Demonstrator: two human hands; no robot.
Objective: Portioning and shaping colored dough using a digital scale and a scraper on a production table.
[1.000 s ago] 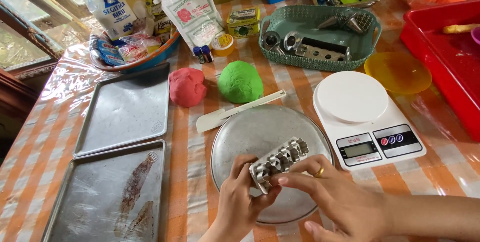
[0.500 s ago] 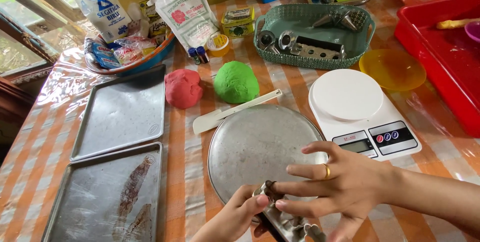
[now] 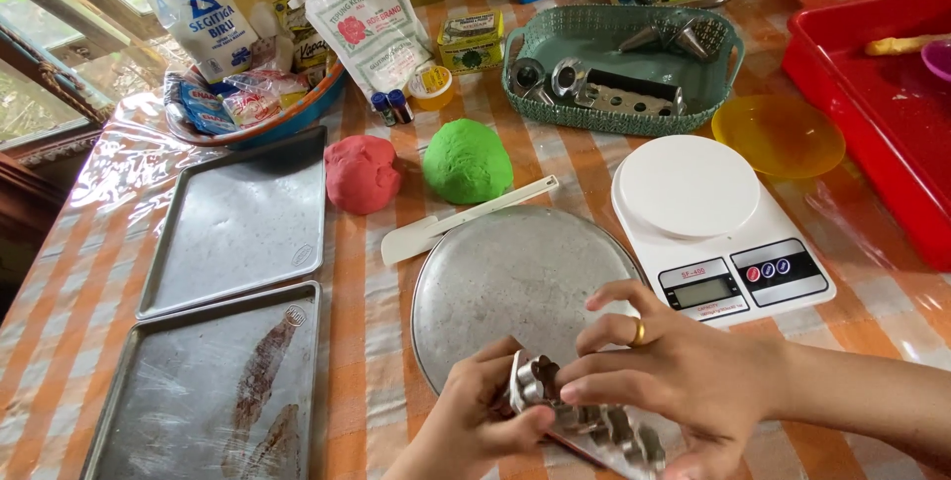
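Both of my hands hold a bundle of small metal cookie cutters (image 3: 584, 419) at the near edge of the table. My left hand (image 3: 474, 421) grips the bundle from the left and below. My right hand (image 3: 674, 381), with a gold ring, covers it from the right with fingers curled over the top. Just beyond the hands lies a round metal pan (image 3: 515, 282). A white spatula (image 3: 466, 219) rests past the pan's far rim. A red dough ball (image 3: 362, 173) and a green dough ball (image 3: 467, 160) sit behind it.
Two rectangular baking trays (image 3: 238, 222) (image 3: 208, 391) lie to the left. A white kitchen scale (image 3: 708, 222) stands right of the pan, a yellow bowl (image 3: 778, 135) behind it. A green basket (image 3: 619, 69) of metal tools, flour bags (image 3: 362, 19) and a red tray (image 3: 882, 94) line the back.
My hands have carried the cutters from over the pan down toward the near table edge, and my right hand has closed over them.
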